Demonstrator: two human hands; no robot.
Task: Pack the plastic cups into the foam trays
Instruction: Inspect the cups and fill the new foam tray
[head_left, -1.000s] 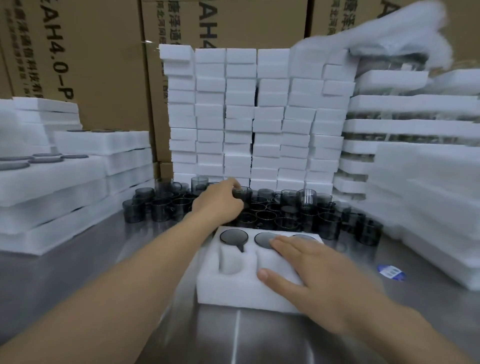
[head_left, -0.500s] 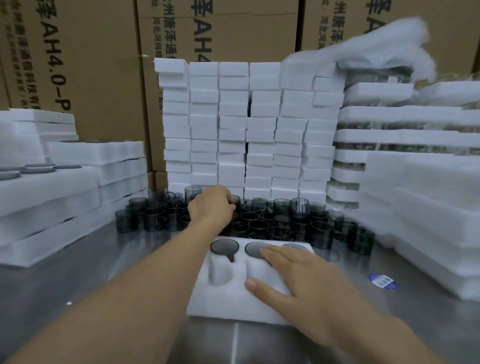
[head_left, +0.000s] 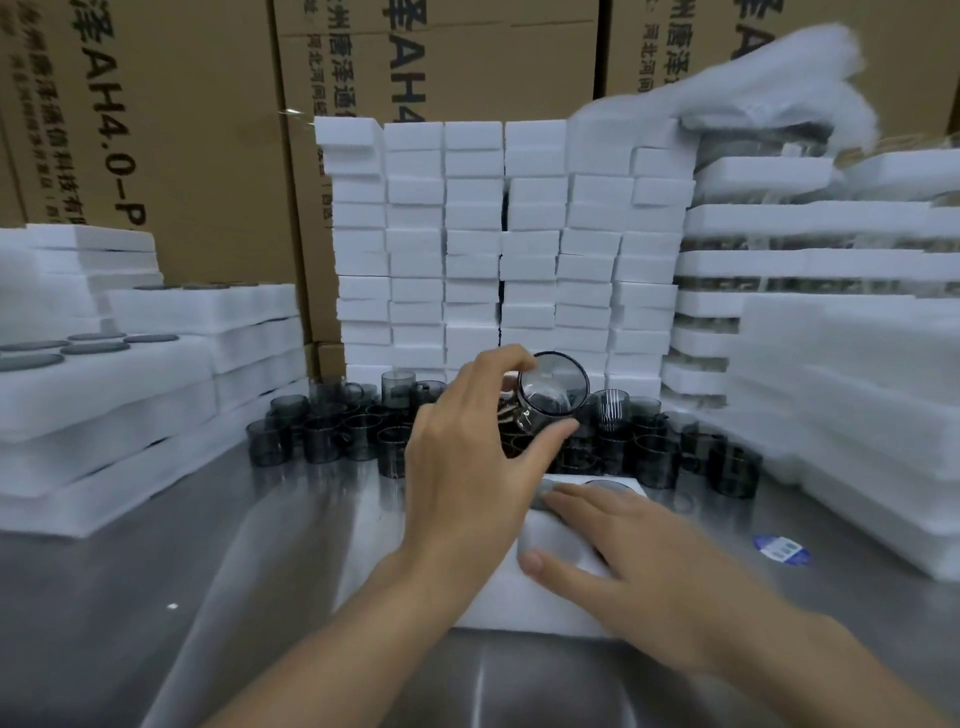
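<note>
A white foam tray (head_left: 540, 603) lies on the steel table right in front of me, with grey cup tops showing in its far pockets. My right hand (head_left: 618, 561) rests flat on the tray with its fingers straight. My left hand (head_left: 467, 467) holds a smoky clear plastic cup (head_left: 553, 392) tilted in the air above the tray's far edge, gripped between thumb and fingers. Behind it stands a crowd of several loose dark cups (head_left: 332, 441) on the table.
Stacks of white foam blocks (head_left: 467, 249) form a wall behind the cups. Filled foam trays (head_left: 104, 384) are piled at the left, more foam stacks (head_left: 831, 364) at the right. Cardboard boxes (head_left: 156, 130) stand at the back. A blue sticker (head_left: 781, 550) lies on the table.
My left hand has lifted one cup out of the crowd and drawn it back toward the tray. My right hand stays on the tray.
</note>
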